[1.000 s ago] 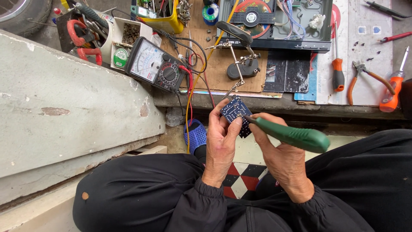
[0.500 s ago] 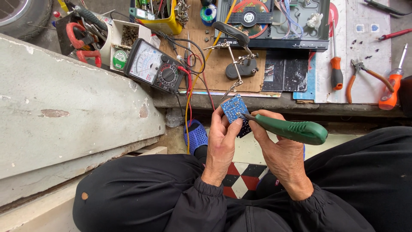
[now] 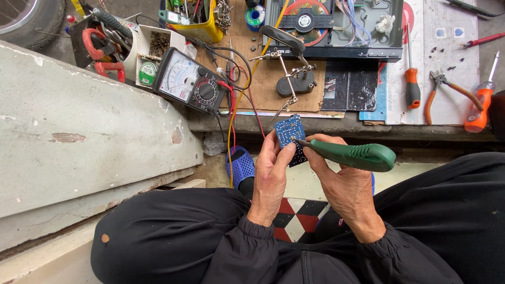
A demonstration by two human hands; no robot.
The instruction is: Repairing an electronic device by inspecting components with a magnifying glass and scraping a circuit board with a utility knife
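Left hand [image 3: 271, 176] closed on a small blue circuit board [image 3: 290, 131], held upright below the desk [image 3: 294, 122] edge. Right hand [image 3: 344, 184] wrapped around a green-handled soldering iron [image 3: 357, 155]; tip touches the board from 3 o'clock. Analog multimeter [image 3: 189, 84] lies at 10 o'clock.

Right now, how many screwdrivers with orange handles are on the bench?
2. One screwdriver lies left of the pliers; the other lies at the right edge, beside them. More may be hidden in the yellow tub.

Green-handled tool [image 3: 351, 154] now lower and flatter, tip on the blue circuit board [image 3: 289, 131].
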